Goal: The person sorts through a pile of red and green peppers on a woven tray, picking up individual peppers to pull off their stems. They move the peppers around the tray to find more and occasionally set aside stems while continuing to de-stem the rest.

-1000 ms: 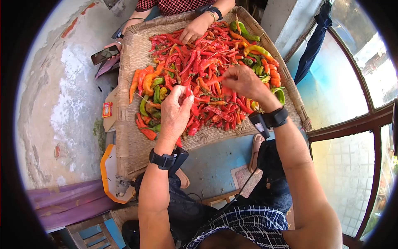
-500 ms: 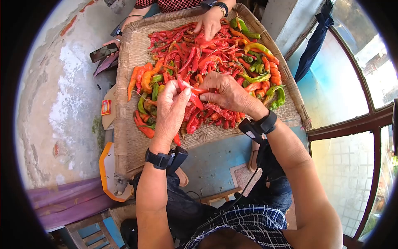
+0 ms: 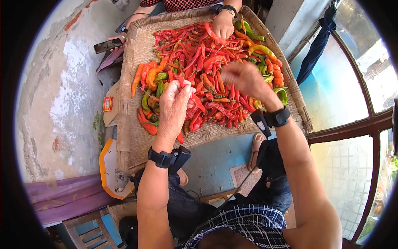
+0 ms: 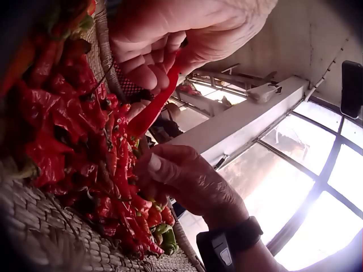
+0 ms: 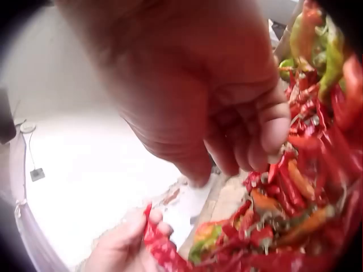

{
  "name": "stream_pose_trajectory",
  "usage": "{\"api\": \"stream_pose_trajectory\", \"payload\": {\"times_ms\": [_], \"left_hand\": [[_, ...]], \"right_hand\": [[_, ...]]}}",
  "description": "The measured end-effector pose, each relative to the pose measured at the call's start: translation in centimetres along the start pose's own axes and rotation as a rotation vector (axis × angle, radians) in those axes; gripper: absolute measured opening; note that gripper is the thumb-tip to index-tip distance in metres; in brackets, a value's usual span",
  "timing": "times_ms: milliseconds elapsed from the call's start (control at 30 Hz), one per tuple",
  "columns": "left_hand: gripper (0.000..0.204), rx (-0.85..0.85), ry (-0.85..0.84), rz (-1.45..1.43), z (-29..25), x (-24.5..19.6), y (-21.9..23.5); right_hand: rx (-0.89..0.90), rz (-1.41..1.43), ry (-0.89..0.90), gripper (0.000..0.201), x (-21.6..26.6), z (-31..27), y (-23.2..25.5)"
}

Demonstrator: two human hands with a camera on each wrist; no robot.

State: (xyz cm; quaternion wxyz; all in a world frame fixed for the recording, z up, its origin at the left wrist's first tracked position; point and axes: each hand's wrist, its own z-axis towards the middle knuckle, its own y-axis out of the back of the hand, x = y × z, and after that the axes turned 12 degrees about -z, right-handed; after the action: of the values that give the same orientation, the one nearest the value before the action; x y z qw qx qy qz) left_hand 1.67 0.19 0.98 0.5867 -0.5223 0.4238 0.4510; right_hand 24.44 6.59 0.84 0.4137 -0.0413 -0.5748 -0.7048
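My left hand [image 3: 172, 108] pinches a long red chili pepper [image 3: 197, 102] between thumb and fingers, over the near side of a pile of peppers. In the left wrist view this chili pepper [image 4: 152, 112] is smooth and glossy, slanting down from the fingertips. My right hand [image 3: 249, 84], blurred in the head view, hovers over the pile to the right, apart from the pepper. In the right wrist view the fingers of that right hand [image 5: 193, 96] are loosely bent, with nothing seen between them. Below lie many wrinkled red chilies [image 3: 219, 108].
The chilies lie on a large woven tray [image 3: 134, 143]. Orange and green peppers [image 3: 159, 85] line its left side, with more green ones [image 3: 284, 96] at the right. Opposite, another person's hand [image 3: 223, 27] holds a red chili; their other hand holds a phone [image 3: 107, 45]. Windows stand at right.
My right hand came in to the pepper at my left hand, then drew away to the right. The left hand keeps its hold. The other person's hand shifted right and lifted a chili.
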Motion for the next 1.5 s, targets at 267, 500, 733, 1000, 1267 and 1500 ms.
{"api": "stream_pose_trajectory", "payload": {"times_ms": [267, 500, 733, 1000, 1267, 1500], "left_hand": [[0.021, -0.001, 0.011, 0.003, 0.3, 0.5, 0.0], [0.020, 0.019, 0.000, 0.039, 0.3, 0.8, 0.2], [0.020, 0.027, 0.004, 0.095, 0.3, 0.9, 0.2], [0.016, 0.114, -0.008, 0.207, 0.2, 2.2, -0.4], [0.013, 0.174, -0.072, 0.395, 0.3, 3.0, -0.2], [0.014, 0.205, -0.044, 0.388, 0.2, 2.3, -0.6]], "right_hand": [[0.448, -0.367, 0.062, 0.028, 1.3, -2.7, -2.8], [0.207, 0.314, -0.361, 0.022, 0.7, 0.0, 2.5], [-0.092, -0.215, -0.093, 0.019, -2.9, -0.9, 0.1], [0.097, -0.677, -0.259, 0.028, -2.4, -3.2, -2.9], [0.033, -0.246, -0.289, 0.012, -3.2, -2.3, -1.2], [0.390, 0.225, -0.472, 0.012, -0.8, -1.7, 4.0]]}}
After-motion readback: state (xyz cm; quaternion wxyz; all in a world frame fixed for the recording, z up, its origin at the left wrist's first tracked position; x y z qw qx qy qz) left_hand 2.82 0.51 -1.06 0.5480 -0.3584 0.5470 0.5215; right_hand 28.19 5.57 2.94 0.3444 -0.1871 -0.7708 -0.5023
